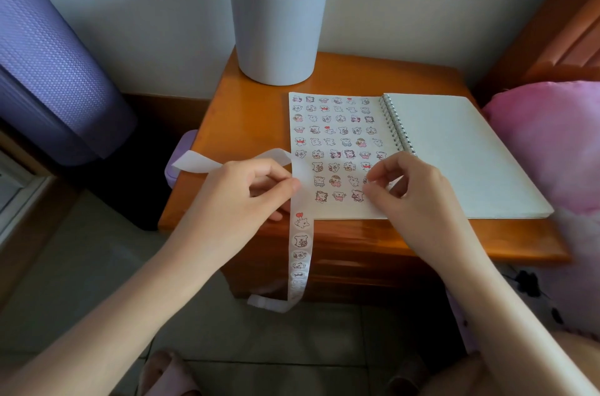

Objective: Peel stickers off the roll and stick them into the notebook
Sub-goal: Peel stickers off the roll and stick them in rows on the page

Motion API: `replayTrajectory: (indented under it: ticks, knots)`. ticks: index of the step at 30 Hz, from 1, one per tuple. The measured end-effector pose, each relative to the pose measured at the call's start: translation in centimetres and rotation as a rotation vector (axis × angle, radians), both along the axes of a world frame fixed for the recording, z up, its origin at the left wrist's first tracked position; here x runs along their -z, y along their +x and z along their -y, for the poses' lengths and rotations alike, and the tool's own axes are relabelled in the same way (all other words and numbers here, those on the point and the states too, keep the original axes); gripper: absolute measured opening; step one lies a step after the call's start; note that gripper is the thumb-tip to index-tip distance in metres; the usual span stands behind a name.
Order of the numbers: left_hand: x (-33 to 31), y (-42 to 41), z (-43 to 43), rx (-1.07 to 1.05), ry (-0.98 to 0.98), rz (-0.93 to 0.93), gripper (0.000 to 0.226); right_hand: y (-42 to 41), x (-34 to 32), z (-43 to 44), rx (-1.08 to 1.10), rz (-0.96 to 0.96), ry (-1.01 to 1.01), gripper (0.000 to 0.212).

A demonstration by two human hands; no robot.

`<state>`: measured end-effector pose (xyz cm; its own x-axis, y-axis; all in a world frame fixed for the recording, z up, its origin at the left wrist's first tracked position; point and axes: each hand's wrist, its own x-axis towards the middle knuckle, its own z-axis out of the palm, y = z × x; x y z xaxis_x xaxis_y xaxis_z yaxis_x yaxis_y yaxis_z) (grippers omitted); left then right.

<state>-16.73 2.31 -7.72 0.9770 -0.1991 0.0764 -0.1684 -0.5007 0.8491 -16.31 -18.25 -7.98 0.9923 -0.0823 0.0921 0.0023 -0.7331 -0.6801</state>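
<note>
Sticker strip [300, 240] at centre frame, pinched between thumb and curled fingers of the left hand [240, 191], likely to keep it taut for peeling. Its loaded end hangs off the tabletop [253, 123] edge; bare backing trails left. Right of centre, the right hand [412, 188] has its fingers curled, tips down on the notebook [454, 149]'s sticker-filled left page; whether it holds a sticker, I cannot tell. Up top, a grey bin [277, 25]: nothing shows inside.
</note>
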Motion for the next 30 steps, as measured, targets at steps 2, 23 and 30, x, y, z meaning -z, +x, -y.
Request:
replayTrajectory:
  ticks: [2, 23, 30]
  knots:
    - [0.0, 0.0, 0.0, -0.002, -0.001, -0.002, 0.014, 0.0, 0.0, 0.0, 0.011, 0.015, 0.005, 0.006]
    - [0.0, -0.1, 0.1, -0.104, -0.088, -0.054, 0.009, -0.8, -0.5, -0.9, -0.057, 0.141, 0.113, 0.008]
    - [-0.5, -0.3, 0.5, -0.124, -0.214, -0.053, 0.012, -2.6, -1.1, -3.0, -0.297, 0.078, 0.271, 0.008]
